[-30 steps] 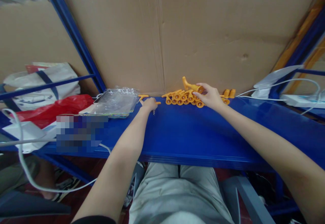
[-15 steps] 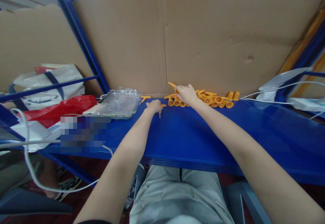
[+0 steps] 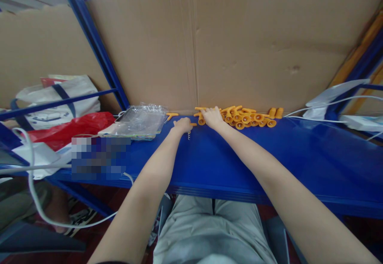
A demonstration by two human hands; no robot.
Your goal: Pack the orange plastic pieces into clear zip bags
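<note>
A row of several small orange plastic corkscrew-like pieces [image 3: 248,117] lies along the back of the blue shelf [image 3: 233,156], against the cardboard wall. My left hand [image 3: 181,125] is closed over one orange-handled corkscrew [image 3: 189,130] whose metal spiral sticks out below the fingers. My right hand [image 3: 212,117] rests at the left end of the orange row, fingers curled on a piece there; what it grips is partly hidden. One more orange piece [image 3: 171,115] lies alone to the left of my left hand.
A clear plastic packet [image 3: 139,119] lies left of my hands, then a red bag [image 3: 68,126] and a white bag [image 3: 56,96]. White cables [image 3: 326,103] and a white power strip [image 3: 359,121] sit at the right. Blue rack posts [image 3: 92,44] rise at left.
My right hand moved left along the orange row, from its right part to its left end, and lowered onto the shelf. My left hand stayed put on the corkscrew.
</note>
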